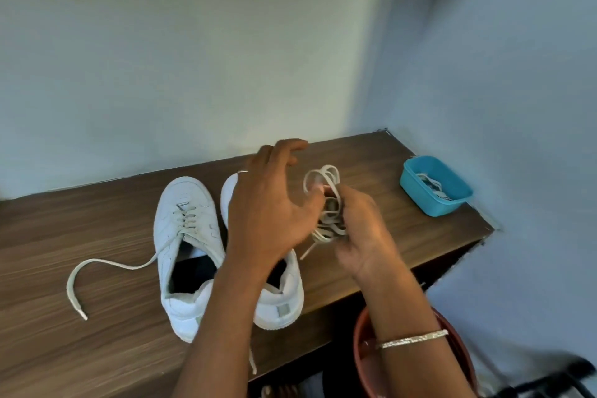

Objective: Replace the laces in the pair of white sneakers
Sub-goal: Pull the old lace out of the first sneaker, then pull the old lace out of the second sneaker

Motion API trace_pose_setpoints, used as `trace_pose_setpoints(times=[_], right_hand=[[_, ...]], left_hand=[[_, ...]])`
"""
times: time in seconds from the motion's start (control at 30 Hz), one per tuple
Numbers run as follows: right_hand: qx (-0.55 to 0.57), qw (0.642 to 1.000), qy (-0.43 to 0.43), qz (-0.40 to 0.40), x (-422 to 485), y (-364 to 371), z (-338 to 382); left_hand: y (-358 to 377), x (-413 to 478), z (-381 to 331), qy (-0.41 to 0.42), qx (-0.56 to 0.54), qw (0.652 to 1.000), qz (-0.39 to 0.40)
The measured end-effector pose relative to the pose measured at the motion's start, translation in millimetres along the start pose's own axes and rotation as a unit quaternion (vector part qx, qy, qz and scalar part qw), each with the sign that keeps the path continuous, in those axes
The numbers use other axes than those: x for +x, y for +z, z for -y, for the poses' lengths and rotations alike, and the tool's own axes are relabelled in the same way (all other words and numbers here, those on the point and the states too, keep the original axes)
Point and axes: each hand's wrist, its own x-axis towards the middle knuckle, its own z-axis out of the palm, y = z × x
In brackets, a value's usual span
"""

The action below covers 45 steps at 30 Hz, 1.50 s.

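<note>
Two white sneakers stand side by side on a wooden table, toes pointing away from me. The left sneaker still carries its lace, which is untied and trails out to the left across the wood. My left arm covers much of the right sneaker. Above the table, to the right of the shoes, my right hand grips a bundled white lace with loops sticking up. My left hand hovers beside that bundle with spread fingers, its thumb near the loops.
A blue plastic tub holding more laces sits at the table's far right corner. A reddish-brown bucket stands on the floor below the table's right edge. Walls close in behind and to the right.
</note>
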Motion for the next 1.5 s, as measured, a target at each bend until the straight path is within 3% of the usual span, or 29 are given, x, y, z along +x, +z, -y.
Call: trace_pose_setpoints(times=[0.1, 0.43, 0.73, 0.83, 0.93, 1.03, 1.23, 1.5], right_hand=[[0.02, 0.997, 0.022, -0.069, -11.5, -55.5, 6.2], [-0.021, 0.931, 0.081, -0.356, -23.3, -195.6, -60.3], [-0.149, 0.9, 0.153, -0.38, -3.3, -229.4, -107.1], [-0.171, 0.902, 0.144, -0.37, -1.3, -225.0, -97.0], [-0.177, 0.918, 0.079, -0.346, 2.5, -204.0, -79.3], [-0.183, 0.942, 0.001, -0.282, -9.5, -152.1, -43.6], [-0.174, 0.962, -0.137, -0.156, -32.8, -44.5, 10.1], [-0.252, 0.95, -0.185, -0.004, -22.8, 61.9, -35.2]], left_hand=[[1.8, 0.3, 11.8, -0.043, -0.144, 0.987, 0.049], [37.5, -23.3, -10.9, -0.001, -0.177, 0.981, 0.082], [46.2, -25.1, -7.2, 0.035, -0.156, 0.979, 0.129], [43.6, -22.7, -6.8, 0.034, -0.155, 0.979, 0.127], [35.8, -20.1, -3.9, 0.023, -0.15, 0.98, 0.129], [20.9, -16.2, 4.5, 0.003, -0.151, 0.98, 0.126], [-33.4, -11.4, 41.4, -0.076, -0.16, 0.984, 0.038], [-91.4, -29.6, 107.1, -0.146, -0.056, 0.987, -0.034]])
